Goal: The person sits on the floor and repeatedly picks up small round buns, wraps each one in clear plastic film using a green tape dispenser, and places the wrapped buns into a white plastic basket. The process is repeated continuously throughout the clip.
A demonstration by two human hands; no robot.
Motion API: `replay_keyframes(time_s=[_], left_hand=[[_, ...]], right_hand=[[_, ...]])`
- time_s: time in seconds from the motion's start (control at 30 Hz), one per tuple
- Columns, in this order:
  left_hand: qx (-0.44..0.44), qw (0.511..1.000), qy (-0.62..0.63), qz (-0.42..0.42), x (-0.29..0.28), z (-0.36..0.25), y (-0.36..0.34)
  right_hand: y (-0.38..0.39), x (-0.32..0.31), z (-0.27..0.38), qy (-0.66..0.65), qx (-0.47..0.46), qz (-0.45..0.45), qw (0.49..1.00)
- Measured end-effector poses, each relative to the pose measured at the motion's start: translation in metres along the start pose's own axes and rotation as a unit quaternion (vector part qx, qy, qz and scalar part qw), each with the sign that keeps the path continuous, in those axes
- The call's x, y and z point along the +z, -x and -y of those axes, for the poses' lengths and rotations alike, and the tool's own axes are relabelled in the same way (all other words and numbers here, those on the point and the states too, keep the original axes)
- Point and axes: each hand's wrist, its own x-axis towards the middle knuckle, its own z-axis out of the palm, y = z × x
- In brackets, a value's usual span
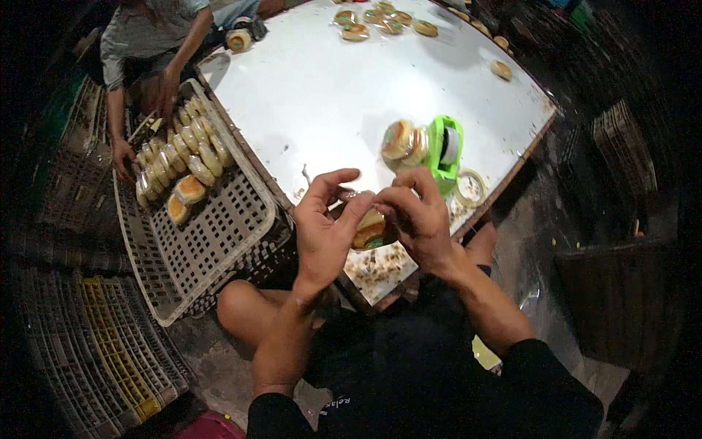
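My left hand [325, 223] and my right hand [413, 216] meet over the near edge of a white table [314, 95]. Together they pinch the clear wrapper of a round golden bun [369, 233] held between them. Just beyond my right hand stands a green tape dispenser [444, 150] with two wrapped buns [404, 143] leaning against it. A loose roll of tape [470, 188] lies to the right of the dispenser.
A grey plastic crate [219, 227] to my left holds several wrapped buns [179, 164]. Another person [146, 44] crouches beyond it, hands at the crate. More wrapped buns [380, 20] lie at the table's far side. Stacked crates [95, 344] stand at lower left.
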Motion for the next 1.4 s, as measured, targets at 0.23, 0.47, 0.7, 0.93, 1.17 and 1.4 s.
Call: replay_keyframes(time_s=[0.23,0.47,0.7,0.93,1.17,1.4], left_hand=[[-0.117,0.973,0.159,-0.118,0.03,0.037,-0.003],[0.014,0.982,0.115,-0.15,0.028,0.04,-0.025],[-0.02,0.984,0.107,-0.14,0.051,0.073,-0.039],[-0.017,0.985,0.051,-0.166,0.032,0.077,-0.047],[-0.043,0.986,0.041,-0.155,0.025,0.093,-0.038],[0.045,0.997,0.049,-0.027,0.015,0.072,-0.043]], right_hand=[[0.011,0.022,-0.01,-0.29,0.286,-0.089,0.909],[0.048,-0.022,-0.103,0.039,0.315,-0.163,0.934],[0.04,-0.026,-0.17,0.01,0.425,-0.164,0.89],[0.084,-0.016,-0.114,-0.179,0.546,-0.16,0.803],[0.018,0.037,-0.025,-0.148,0.268,-0.071,0.949],[0.027,0.037,-0.044,-0.421,0.5,0.034,0.756]])
